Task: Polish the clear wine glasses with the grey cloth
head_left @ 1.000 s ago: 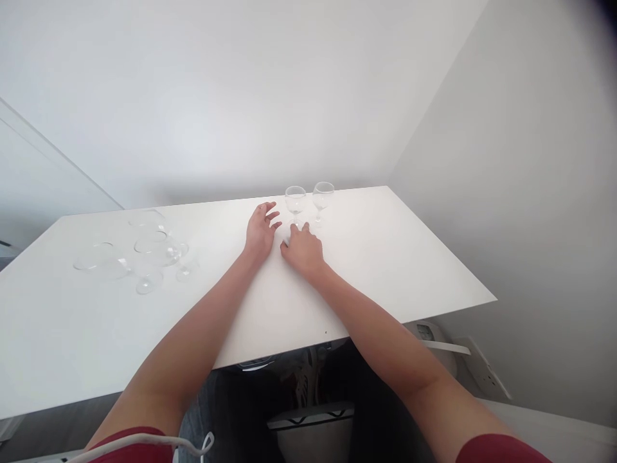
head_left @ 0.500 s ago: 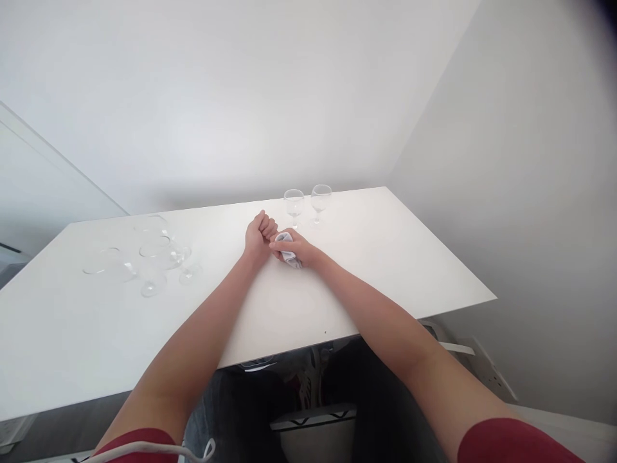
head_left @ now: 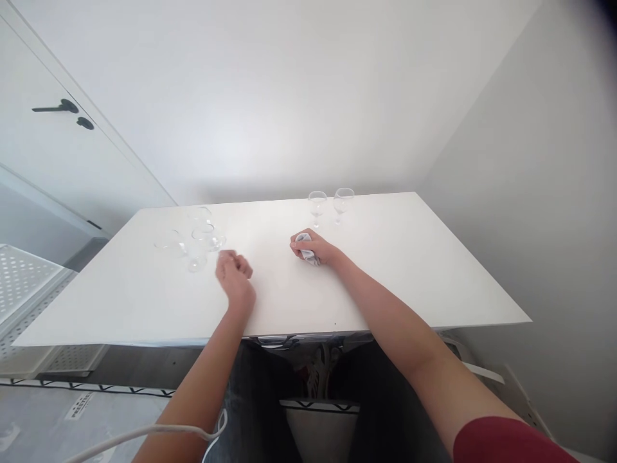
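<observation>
My right hand (head_left: 315,246) is closed around a bunched white-grey cloth (head_left: 307,254), just above the white table. Behind it stand two clear stemmed glasses, a left one (head_left: 317,204) and a right one (head_left: 343,202), both upright. My left hand (head_left: 234,273) is over the table beside several clear stemmed glasses (head_left: 201,239) on the left. Its fingers look loosely curled but are smeared by motion, and nothing can be made out in them. The glass nearest my left hand partly overlaps with it in view, so I cannot tell whether they touch.
The white table (head_left: 279,315) ends at a front edge close to my legs. A white wall rises behind, and another stands at the right. A door with a black handle (head_left: 60,106) is at the far left. A white cable (head_left: 159,429) crosses my left arm.
My left hand has come away from beside my right hand and moved left and nearer to me, towards the glasses. My right hand still holds the cloth. The view has turned left.
</observation>
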Demonstrator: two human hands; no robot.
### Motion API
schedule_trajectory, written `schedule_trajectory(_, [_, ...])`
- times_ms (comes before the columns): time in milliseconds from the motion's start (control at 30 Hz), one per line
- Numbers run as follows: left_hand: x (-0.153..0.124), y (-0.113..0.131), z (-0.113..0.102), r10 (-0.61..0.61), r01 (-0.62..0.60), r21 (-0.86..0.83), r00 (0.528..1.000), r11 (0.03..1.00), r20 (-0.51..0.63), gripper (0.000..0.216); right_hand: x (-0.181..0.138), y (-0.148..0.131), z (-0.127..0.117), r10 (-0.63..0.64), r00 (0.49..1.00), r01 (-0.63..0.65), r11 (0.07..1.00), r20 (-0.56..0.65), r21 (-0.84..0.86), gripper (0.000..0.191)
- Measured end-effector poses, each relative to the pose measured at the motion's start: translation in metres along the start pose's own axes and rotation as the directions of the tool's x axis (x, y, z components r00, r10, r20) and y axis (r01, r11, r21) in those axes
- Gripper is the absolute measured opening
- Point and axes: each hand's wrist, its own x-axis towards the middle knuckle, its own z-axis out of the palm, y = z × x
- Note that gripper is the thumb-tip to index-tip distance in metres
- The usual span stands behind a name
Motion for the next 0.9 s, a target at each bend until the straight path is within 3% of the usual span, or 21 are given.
schedule_trajectory(100, [0.002,0.019,-0.031,-0.125,0.117,-0.063,0.983,0.991,-0.131,0.037,0.000,0.000,0.001,-0.002,1.000,0.002,1.000,-0.005,0.005,0.037])
schedule_trajectory(267, [0.023,0.038,-0.042,-0.445,0.428,-0.218,0.894,0.877,-0.039,0.039,0.000,0.001,0.001,-0.005,1.000,0.005,1.000,0.001,0.020,0.037])
schedule_trajectory(400, [0.041,0.040,-0.042,-0.525,0.516,-0.336,0.848,0.788,0.071,0.043,0.000,-0.003,0.003,0.006,1.000,-0.006,1.000,0.004,0.008,0.037])
schedule_trajectory(533, [0.054,0.034,-0.038,-0.488,0.505,-0.348,0.861,0.790,0.143,0.053,0.002,-0.006,0.005,0.013,1.000,-0.011,0.998,-0.027,0.063,0.042])
schedule_trajectory(633, [0.064,0.029,-0.016,-0.433,0.510,-0.342,0.857,0.789,0.280,0.057,0.003,-0.004,0.005,0.021,0.998,-0.015,0.994,-0.062,0.106,0.044])
schedule_trajectory(767, [0.086,0.009,0.039,-0.325,0.486,-0.250,0.811,0.837,0.486,0.044,0.004,0.000,0.005,-0.003,0.999,0.005,0.998,-0.036,0.061,0.050])
schedule_trajectory(900, [0.101,-0.028,0.078,-0.341,0.455,-0.171,0.825,0.874,0.451,0.023,0.000,-0.005,0.008,-0.055,0.992,0.044,0.994,-0.109,-0.099,0.054])
